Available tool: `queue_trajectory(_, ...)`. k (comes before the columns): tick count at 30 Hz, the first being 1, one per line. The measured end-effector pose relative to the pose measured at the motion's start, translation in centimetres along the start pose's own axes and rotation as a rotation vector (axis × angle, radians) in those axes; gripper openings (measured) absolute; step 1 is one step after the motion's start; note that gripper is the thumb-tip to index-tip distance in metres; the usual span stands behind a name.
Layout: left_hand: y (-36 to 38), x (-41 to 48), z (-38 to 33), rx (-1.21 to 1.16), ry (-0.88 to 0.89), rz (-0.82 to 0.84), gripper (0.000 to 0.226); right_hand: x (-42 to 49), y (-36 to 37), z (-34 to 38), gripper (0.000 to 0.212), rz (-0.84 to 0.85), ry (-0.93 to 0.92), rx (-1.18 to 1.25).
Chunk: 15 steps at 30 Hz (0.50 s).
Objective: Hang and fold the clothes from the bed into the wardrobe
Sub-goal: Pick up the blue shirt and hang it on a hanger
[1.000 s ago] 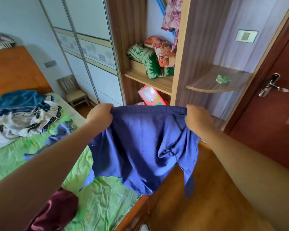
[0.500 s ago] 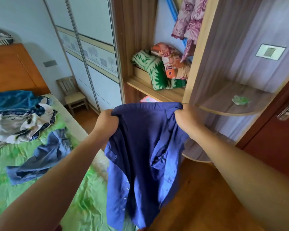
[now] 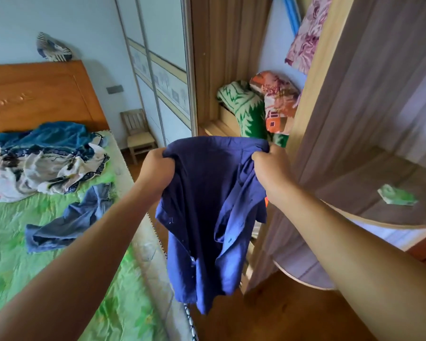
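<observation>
Left hand [image 3: 158,166] and right hand [image 3: 271,166] each grip bunched top edge of blue shirt [image 3: 207,217], hanging in air before wardrobe [image 3: 312,94], beside bed [image 3: 35,242]. Best: keep 2 grips level, pull shoulders taut, align seams before folding.

free: wardrobe bay [image 3: 276,45] above folded bedding [image 3: 246,109] | blocked: sliding door [image 3: 167,70] left, upright panel [image 3: 311,94] right
</observation>
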<state>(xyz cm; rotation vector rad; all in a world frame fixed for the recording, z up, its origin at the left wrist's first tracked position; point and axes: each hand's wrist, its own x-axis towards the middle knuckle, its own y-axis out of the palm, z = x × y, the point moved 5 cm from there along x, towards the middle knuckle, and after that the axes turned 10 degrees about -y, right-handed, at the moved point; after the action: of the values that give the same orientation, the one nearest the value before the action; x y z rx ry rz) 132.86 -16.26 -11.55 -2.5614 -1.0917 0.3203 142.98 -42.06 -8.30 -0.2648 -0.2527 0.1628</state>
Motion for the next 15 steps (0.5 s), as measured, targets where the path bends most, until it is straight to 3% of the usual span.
queue_trajectory(8, 2.5, 0.5, -2.5, -0.038, -0.033, -0.099, 0.033, 3.9, 0.2, -0.6, 0.018, 0.124, 0.024, 0.090)
queue_trajectory(15, 3.4, 2.4, -4.6, -0.060, -0.059, -0.117, 0.038, 7.1, 0.9, -0.5, 0.018, 0.130, -0.028, 0.192)
